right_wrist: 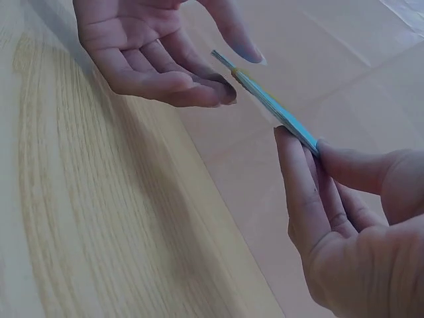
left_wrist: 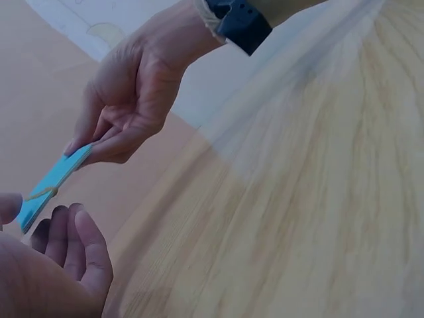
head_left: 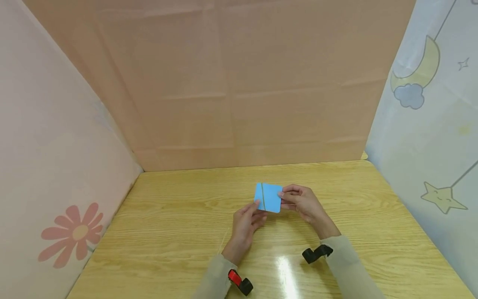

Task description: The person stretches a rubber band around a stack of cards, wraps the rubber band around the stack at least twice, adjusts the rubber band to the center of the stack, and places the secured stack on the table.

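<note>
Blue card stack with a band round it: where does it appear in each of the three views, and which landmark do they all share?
Head: right of centre, in the lower half, its broad face showing.
Left wrist: near the left edge, about mid-height, slanting and narrow.
Right wrist: right of centre, in the upper half, seen nearly edge-on.
Shared landmark: the right hand, pinching one end of the blue card stack.

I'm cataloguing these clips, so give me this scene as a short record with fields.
Item: blue stack with layered edges, held above the table
Fastening: yellowish band across the stack, nearer its left end
Right hand: pinches the stack's right side, thumb on top
Left hand: at the left end, thumb above, fingers below; contact unclear
Backdrop: brownish sheet behind the table
</note>
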Motion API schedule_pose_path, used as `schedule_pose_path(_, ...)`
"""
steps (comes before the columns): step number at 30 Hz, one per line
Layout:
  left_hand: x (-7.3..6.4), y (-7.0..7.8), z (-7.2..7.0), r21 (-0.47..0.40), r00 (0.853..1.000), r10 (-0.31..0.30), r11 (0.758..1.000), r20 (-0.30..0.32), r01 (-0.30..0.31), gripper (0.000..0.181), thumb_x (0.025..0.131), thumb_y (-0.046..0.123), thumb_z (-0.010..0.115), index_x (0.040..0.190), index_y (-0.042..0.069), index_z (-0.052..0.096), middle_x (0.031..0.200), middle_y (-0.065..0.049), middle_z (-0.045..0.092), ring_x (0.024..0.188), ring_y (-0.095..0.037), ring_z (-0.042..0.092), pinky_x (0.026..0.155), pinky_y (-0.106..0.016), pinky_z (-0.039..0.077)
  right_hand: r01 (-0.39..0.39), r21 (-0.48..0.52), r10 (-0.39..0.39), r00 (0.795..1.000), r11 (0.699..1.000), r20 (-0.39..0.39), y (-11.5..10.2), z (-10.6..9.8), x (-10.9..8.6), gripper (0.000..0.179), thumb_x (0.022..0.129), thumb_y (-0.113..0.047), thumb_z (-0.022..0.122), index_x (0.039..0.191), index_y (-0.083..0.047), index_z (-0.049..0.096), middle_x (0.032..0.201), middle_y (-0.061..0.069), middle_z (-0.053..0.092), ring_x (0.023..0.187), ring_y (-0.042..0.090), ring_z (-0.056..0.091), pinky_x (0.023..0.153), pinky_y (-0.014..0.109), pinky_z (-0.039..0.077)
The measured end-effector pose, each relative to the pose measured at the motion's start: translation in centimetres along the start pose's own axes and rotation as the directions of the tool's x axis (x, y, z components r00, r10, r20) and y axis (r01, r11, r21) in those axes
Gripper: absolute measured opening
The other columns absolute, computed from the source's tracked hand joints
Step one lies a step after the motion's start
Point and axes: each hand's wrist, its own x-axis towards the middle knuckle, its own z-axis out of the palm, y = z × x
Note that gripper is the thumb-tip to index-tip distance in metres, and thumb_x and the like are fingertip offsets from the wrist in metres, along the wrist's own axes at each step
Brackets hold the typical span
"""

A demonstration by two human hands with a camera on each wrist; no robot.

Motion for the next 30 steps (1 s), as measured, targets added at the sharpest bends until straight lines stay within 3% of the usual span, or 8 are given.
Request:
schedule_pose_path(12,1.3,1.3,-1.2,0.072,1.0,-0.014,0.997,0.006,0.013,0.038,0.099,0.028,0.075,0.12,-0.003,0.074,0.086,0.003,0.076,0.075,-0.009,0.071,0.073,-0.025,0.06,-0.003,-0.058,0.005,0.999,0.998,0.042,0.1,0.0,0.1,0.017,0.103,-0.009,0.068,0.116,0.001,0.064,0.092,-0.003,0.074,0.083,0.013,0.076,0.08,0.032,0.066)
schedule_pose_path(20,1.3,1.4,-1.9,0.122,0.999,-0.019,0.992,0.045,0.014,0.039,0.099,0.026,0.076,0.123,-0.004,0.074,0.099,-0.002,0.078,0.085,-0.011,0.075,0.08,-0.029,0.063,-0.015,-0.071,0.019,0.998,0.997,0.052,0.3,0.3,0.0,0.025,0.102,-0.009,0.068,0.122,0.006,0.064,0.092,-0.002,0.074,0.084,0.014,0.076,0.077,0.029,0.066)
schedule_pose_path(30,1.4,1.6,-3.1,0.171,0.997,-0.043,0.985,0.068,0.031,0.035,0.096,0.026,0.079,0.12,0.0,0.076,0.093,0.0,0.079,0.082,-0.011,0.075,0.078,-0.028,0.063,-0.019,-0.079,0.024,0.998,0.997,0.059,0.8,0.1,0.0,0.029,0.104,-0.008,0.066,0.127,0.009,0.063,0.093,-0.002,0.074,0.084,0.013,0.075,0.077,0.029,0.065)
